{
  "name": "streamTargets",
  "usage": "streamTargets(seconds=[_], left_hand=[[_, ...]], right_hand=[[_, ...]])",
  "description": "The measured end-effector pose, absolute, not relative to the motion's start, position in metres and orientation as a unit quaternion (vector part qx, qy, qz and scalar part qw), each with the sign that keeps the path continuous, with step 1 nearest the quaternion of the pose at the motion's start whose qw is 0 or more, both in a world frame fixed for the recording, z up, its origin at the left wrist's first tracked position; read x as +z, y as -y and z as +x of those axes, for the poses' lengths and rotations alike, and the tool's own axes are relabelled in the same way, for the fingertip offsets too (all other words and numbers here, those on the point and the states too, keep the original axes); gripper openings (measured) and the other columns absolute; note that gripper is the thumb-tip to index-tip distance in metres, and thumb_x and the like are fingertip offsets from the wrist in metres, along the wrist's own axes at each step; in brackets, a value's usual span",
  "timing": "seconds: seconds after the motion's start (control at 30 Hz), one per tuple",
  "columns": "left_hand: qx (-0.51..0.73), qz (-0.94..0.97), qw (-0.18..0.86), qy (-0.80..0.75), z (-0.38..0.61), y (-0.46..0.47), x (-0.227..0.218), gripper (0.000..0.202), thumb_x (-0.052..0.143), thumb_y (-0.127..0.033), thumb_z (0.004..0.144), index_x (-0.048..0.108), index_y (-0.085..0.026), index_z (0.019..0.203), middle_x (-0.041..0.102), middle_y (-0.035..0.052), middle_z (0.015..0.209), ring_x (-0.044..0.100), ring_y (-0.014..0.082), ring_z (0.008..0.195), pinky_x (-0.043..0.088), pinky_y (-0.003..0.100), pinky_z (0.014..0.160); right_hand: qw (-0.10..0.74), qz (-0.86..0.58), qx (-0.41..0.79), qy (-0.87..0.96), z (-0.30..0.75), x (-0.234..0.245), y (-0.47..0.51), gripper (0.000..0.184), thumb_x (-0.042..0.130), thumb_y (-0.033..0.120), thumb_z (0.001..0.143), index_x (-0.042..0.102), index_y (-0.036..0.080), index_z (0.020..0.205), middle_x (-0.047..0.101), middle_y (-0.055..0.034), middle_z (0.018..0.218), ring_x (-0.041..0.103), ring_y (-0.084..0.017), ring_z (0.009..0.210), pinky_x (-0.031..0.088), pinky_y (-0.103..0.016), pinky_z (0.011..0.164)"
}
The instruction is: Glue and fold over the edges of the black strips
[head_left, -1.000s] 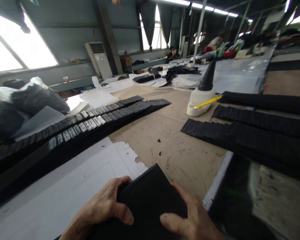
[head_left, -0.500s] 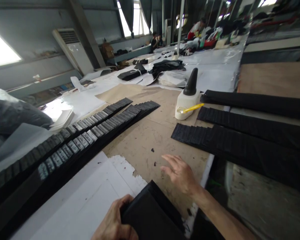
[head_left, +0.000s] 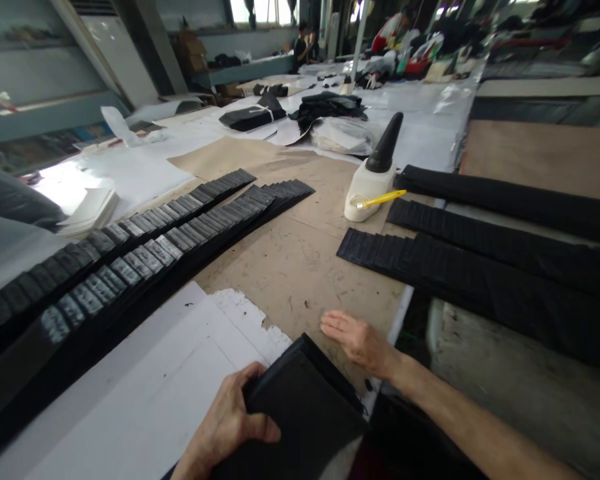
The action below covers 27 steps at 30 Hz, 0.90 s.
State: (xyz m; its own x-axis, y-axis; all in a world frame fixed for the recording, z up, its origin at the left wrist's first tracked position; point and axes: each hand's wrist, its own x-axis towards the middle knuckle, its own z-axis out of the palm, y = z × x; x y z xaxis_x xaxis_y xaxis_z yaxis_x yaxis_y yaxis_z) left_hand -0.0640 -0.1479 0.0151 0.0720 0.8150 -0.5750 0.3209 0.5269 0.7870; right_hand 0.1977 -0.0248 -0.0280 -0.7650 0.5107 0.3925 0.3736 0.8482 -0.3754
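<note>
At the lower middle my left hand [head_left: 235, 417] grips a stack of black flat pieces [head_left: 300, 400] by its left edge, thumb on top and fingers beneath. The stack is tilted, and its lower part runs out of view. To the right of it my right hand [head_left: 357, 340] lies over the brown board [head_left: 280, 267] near the table's edge, fingers stretched forward and holding nothing. Small dark scraps [head_left: 307, 304] lie on the board just beyond its fingertips.
Overlapping rows of black strips [head_left: 180, 240] run along the left; more black strips [head_left: 455, 267] reach over the gap at right. A white container with a black cone top [head_left: 370, 187] carries a yellow-handled brush [head_left: 385, 199]. White paper [head_left: 145, 387] lies at front left. People work far back.
My view has tilted down slightly. My right hand has lowered towards the board, its fingers now closer together. The black stack stays in my left hand and shows more of its top.
</note>
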Motion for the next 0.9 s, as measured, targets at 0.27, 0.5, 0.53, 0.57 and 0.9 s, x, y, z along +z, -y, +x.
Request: streamTargets(seconds=[0.27,0.5,0.53,0.57,0.9], left_hand=[[0.221,0.439,0.610,-0.621,-0.064,0.148,0.013,0.036,0.069,-0.018,0.050,0.058,-0.016,0.084,0.061,-0.0042,0.068,0.053,0.0145,0.063,0.039,0.021,0.051],[0.209,0.429,0.610,-0.633,-0.064,0.148,0.013,0.039,0.068,-0.019,0.048,0.058,-0.016,0.086,0.062,-0.0032,0.069,0.054,0.0151,0.062,0.039,0.021,0.050],[0.208,0.425,0.611,-0.634,-0.064,0.147,0.013,0.039,0.068,-0.019,0.048,0.058,-0.016,0.086,0.062,-0.0031,0.069,0.054,0.0153,0.063,0.039,0.021,0.050],[0.208,0.421,0.613,-0.635,-0.064,0.147,0.013,0.039,0.068,-0.019,0.048,0.058,-0.016,0.086,0.062,-0.0030,0.069,0.054,0.0154,0.063,0.039,0.021,0.050],[0.185,0.383,0.638,-0.642,-0.063,0.143,0.026,0.041,0.070,-0.026,0.050,0.056,-0.015,0.087,0.064,-0.0013,0.070,0.057,0.0166,0.061,0.042,0.023,0.051]], right_hand=[[0.271,-0.361,0.069,0.890,0.244,0.018,0.089,0.018,0.045,0.015,0.087,0.063,0.019,0.086,0.065,-0.0035,0.081,0.059,-0.013,0.077,0.049,-0.024,0.071],[0.260,-0.476,0.091,0.835,0.136,-0.030,0.010,0.018,0.060,0.030,0.082,0.060,0.014,0.089,0.060,-0.0045,0.088,0.056,-0.017,0.088,0.049,-0.032,0.075],[0.245,-0.481,0.096,0.836,0.127,-0.034,0.004,0.017,0.058,0.031,0.084,0.059,0.014,0.088,0.060,-0.0035,0.088,0.057,-0.016,0.086,0.049,-0.032,0.075],[0.228,-0.484,0.100,0.839,0.122,-0.037,-0.002,0.017,0.055,0.031,0.086,0.059,0.014,0.087,0.059,-0.0029,0.088,0.057,-0.015,0.084,0.049,-0.032,0.074],[0.100,-0.373,0.176,0.905,0.179,-0.028,-0.006,0.016,0.052,0.028,0.088,0.056,0.013,0.086,0.057,-0.0023,0.087,0.055,-0.013,0.079,0.047,-0.031,0.071]])
